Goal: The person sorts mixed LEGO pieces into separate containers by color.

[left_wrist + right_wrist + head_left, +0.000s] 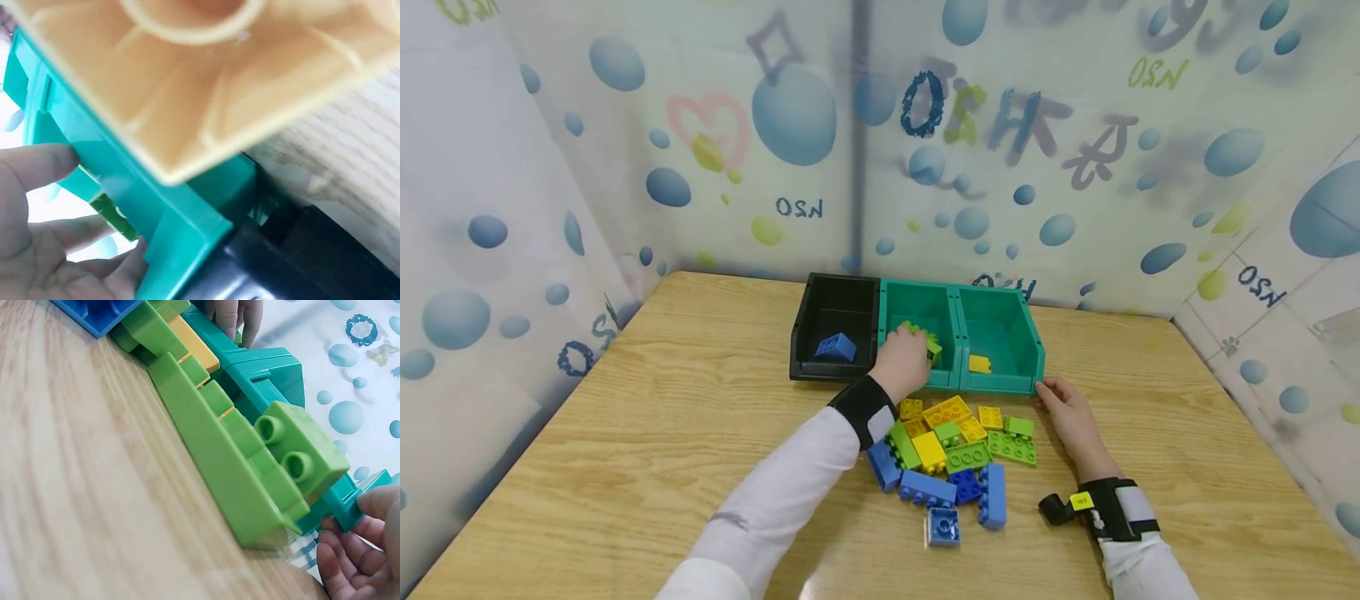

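Observation:
My left hand point(904, 362) reaches down into the middle green bin point(922, 290). In the left wrist view its thumb and fingers are spread apart, near a green building block point(114, 215) partly hidden by the bin wall. The head view shows green blocks point(934, 348) just beside those fingers. My right hand point(1070, 421) pinches the front corner of the right green bin point(1011, 383) between thumb and fingers, as the right wrist view also shows. A yellow block point(979, 364) lies in that bin. The black bin point(835, 292) on the left holds a blue block point(837, 347).
In front of the bins lies a loose pile of blocks: yellow point(929, 452), green point(1011, 447) and blue point(992, 497), several of each. One blue block point(943, 527) sits nearest the front. The wooden table point(700, 375) meets a patterned curtain point(887, 167) behind.

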`<action>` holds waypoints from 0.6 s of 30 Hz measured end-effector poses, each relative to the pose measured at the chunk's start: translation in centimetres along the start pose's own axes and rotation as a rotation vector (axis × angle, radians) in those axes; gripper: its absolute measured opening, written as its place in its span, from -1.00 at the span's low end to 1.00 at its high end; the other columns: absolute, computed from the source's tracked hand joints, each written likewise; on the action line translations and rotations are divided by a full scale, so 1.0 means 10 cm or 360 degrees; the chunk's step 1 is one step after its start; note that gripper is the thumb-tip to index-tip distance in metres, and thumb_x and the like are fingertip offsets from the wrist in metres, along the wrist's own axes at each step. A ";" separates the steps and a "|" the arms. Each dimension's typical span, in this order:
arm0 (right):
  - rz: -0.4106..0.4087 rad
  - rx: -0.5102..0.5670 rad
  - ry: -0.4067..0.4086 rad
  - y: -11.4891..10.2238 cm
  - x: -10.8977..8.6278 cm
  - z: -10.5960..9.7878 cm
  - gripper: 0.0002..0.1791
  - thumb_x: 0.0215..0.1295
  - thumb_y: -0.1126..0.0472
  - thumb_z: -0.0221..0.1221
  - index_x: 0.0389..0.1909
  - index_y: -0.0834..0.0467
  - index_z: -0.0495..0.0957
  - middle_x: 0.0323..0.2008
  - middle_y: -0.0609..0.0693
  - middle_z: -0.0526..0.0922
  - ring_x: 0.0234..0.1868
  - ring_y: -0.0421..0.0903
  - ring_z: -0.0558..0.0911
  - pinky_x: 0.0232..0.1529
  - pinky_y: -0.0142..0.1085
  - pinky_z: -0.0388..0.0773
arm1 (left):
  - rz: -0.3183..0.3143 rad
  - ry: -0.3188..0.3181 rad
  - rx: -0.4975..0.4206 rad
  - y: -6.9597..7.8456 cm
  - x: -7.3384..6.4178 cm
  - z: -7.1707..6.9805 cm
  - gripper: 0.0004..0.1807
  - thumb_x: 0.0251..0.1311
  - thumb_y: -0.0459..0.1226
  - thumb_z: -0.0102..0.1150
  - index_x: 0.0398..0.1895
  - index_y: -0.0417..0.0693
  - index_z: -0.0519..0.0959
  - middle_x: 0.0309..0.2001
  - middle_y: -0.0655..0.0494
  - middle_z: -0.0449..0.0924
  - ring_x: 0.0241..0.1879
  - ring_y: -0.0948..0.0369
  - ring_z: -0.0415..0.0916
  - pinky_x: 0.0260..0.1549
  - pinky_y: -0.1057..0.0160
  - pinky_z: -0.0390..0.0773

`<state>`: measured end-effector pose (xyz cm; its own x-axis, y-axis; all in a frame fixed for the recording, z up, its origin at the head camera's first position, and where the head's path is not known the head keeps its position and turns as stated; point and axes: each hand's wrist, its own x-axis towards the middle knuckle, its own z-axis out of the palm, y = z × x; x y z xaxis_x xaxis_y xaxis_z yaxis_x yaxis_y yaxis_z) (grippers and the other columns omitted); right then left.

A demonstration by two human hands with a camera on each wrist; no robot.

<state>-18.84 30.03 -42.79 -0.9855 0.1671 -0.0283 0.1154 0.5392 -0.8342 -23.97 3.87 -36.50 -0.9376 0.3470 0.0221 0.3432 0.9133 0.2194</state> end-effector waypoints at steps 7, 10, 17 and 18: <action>0.0013 0.0017 0.0007 -0.04 0.00 -0.01 -0.51 0.50 0.00 -0.17 0.12 0.35 0.37 -0.09 0.19 0.54 -0.31 -0.48 0.45 -0.18 -0.60 0.37 | 0.0076 -0.0121 -0.0108 -0.05 -0.04 -0.10 -0.43 0.37 -0.10 -0.02 0.32 -0.25 0.25 0.21 -0.31 0.33 0.14 -0.10 0.41 0.08 0.08 0.47; 0.0008 0.0015 0.0000 -0.05 0.01 -0.02 -0.51 0.51 0.02 -0.18 0.12 0.35 0.37 -0.11 0.17 0.54 -0.30 -0.47 0.44 -0.18 -0.60 0.36 | 0.0106 -0.0124 -0.0217 -0.09 -0.07 -0.18 -0.43 0.38 -0.10 -0.03 0.32 -0.25 0.25 0.24 -0.27 0.33 0.17 -0.07 0.39 0.11 0.07 0.45; 0.0005 0.0006 -0.0009 -0.06 0.00 -0.03 -0.51 0.51 0.01 -0.18 0.12 0.36 0.37 -0.08 0.20 0.53 -0.28 -0.45 0.45 -0.18 -0.61 0.36 | 0.0137 0.0017 -0.0435 -0.24 -0.21 -0.33 -0.46 0.36 -0.09 0.00 0.27 -0.22 0.33 0.20 -0.17 0.43 0.14 -0.01 0.45 0.07 0.07 0.48; 0.0005 0.0003 -0.0011 -0.06 -0.01 -0.02 -0.51 0.51 0.01 -0.18 0.12 0.35 0.37 -0.07 0.20 0.53 -0.27 -0.44 0.45 -0.18 -0.61 0.36 | 0.0133 0.0044 -0.0482 -0.27 -0.23 -0.35 -0.48 0.35 -0.09 0.01 0.25 -0.21 0.35 0.19 -0.16 0.45 0.10 0.00 0.47 0.04 0.07 0.49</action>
<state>-18.83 29.88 -42.15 -0.9860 0.1630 -0.0349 0.1183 0.5373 -0.8350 -22.94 -0.17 -33.71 -0.9095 0.4084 0.0782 0.3908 0.7754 0.4961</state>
